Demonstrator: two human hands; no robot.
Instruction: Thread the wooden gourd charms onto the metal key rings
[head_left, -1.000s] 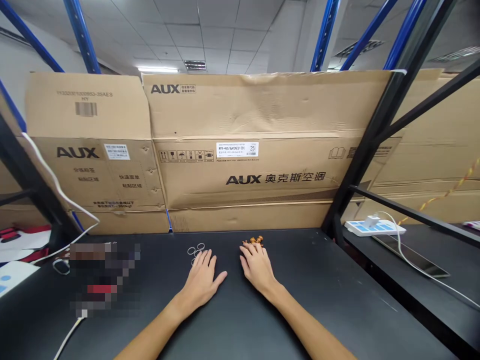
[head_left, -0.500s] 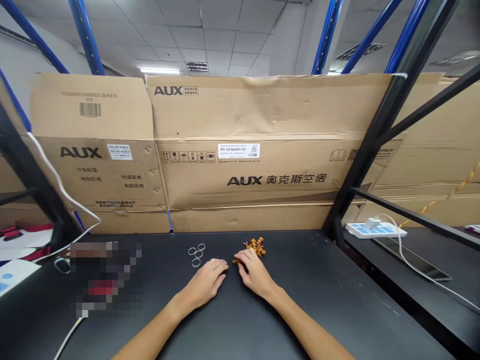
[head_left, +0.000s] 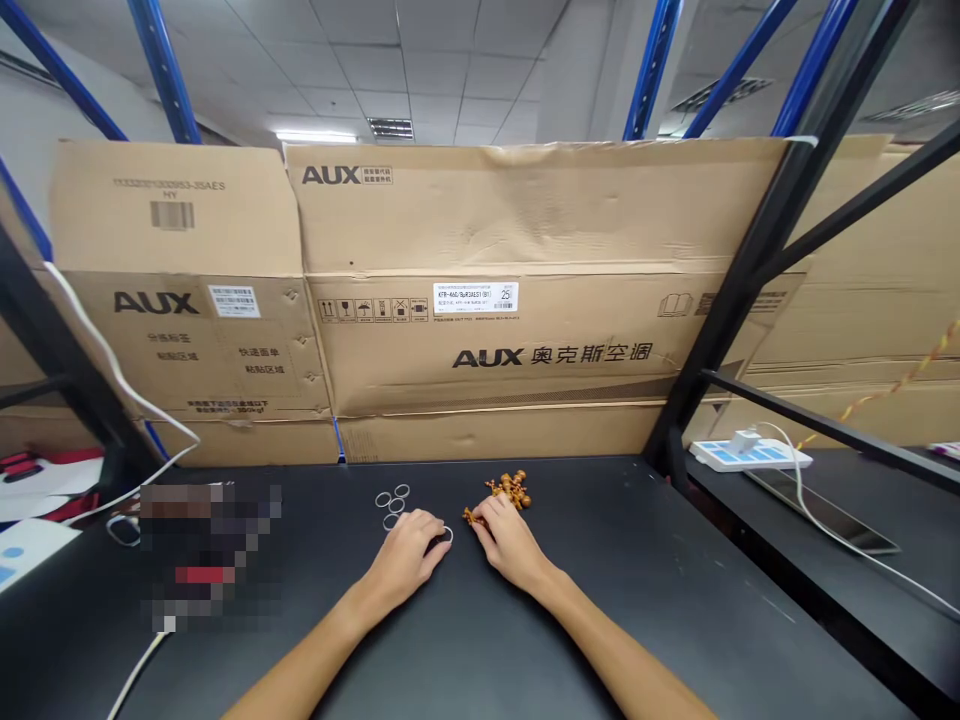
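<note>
Between the thumb and fingers of my left hand (head_left: pixel 409 555) is a thin silvery ring (head_left: pixel 449 535), its right edge showing past the fingertips. Several similar rings (head_left: pixel 397 505) lie on the black table just beyond that hand; the nearest is partly covered by it. My right hand (head_left: pixel 510 540) is closed on a small brown, glossy piece (head_left: pixel 469 516) that pokes out left of its fingertips; its exact kind is too small to tell. Just beyond those fingers sits a pile of brown, wood-like beads or small figures (head_left: pixel 513 488), partly hidden by the hand.
A cardboard sheet (head_left: pixel 480 230) stands along the back of the black table (head_left: pixel 450 650). Metal posts (head_left: pixel 720 300) rise at the sides. On the left lie a blurred-out patch and a white cable (head_left: pixel 142 670). A power strip (head_left: pixel 750 455) and a dark flat panel (head_left: pixel 825 510) are at right.
My left hand has shifted slightly left and away from me, and the ring now shows at its fingertips. More of the brown piece shows at my right fingertips.
</note>
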